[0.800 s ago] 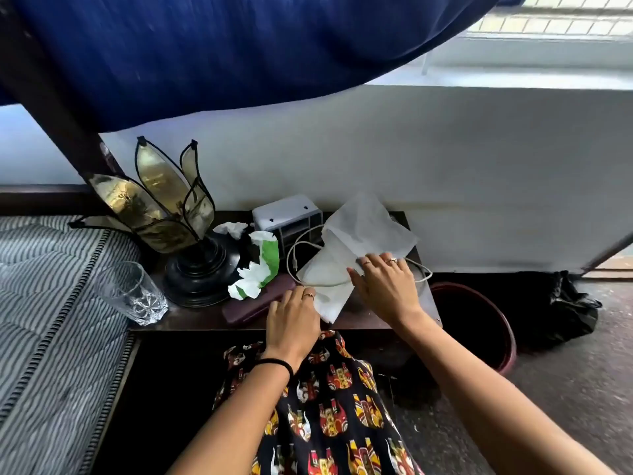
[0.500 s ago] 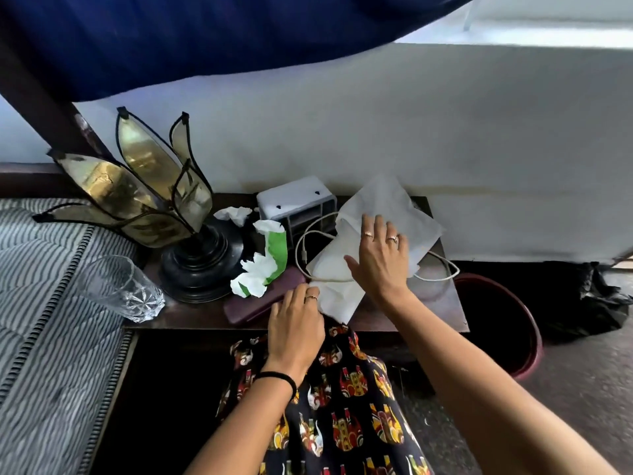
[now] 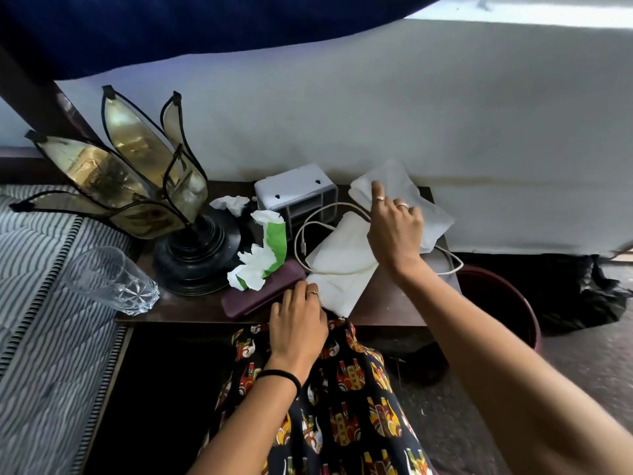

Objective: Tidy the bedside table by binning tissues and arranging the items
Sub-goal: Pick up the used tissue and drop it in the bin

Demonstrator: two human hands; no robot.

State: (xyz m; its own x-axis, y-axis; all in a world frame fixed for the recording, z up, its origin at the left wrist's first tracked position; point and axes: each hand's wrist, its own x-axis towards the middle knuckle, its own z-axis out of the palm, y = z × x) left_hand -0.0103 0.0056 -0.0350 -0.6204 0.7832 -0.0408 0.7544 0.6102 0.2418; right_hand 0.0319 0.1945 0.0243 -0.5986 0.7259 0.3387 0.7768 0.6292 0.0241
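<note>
A large white tissue sheet (image 3: 342, 265) lies spread over the right half of the dark bedside table (image 3: 387, 303), its far part bunched against the wall. My right hand (image 3: 394, 231) lies on that far part, index finger stretched out, thumb hidden. A white cable (image 3: 310, 234) loops over the sheet. My left hand (image 3: 298, 320) rests open at the table's front edge, fingertips touching a maroon case (image 3: 253, 298) and the sheet's near corner. A green-and-white crumpled tissue (image 3: 265, 255) lies on the case. A small white crumpled tissue (image 3: 230, 204) sits behind the lamp base.
A petal-shaped glass lamp (image 3: 191, 255) fills the table's left. A clear tumbler (image 3: 109, 279) stands at the left edge by the striped mattress (image 3: 41, 337). A white box (image 3: 294, 192) stands at the back. A maroon bin (image 3: 503, 303) and a black bag (image 3: 582, 296) are on the floor at the right.
My right hand has slid over the white sheet from its near part to its far part by the wall. My left hand has stayed at the front edge.
</note>
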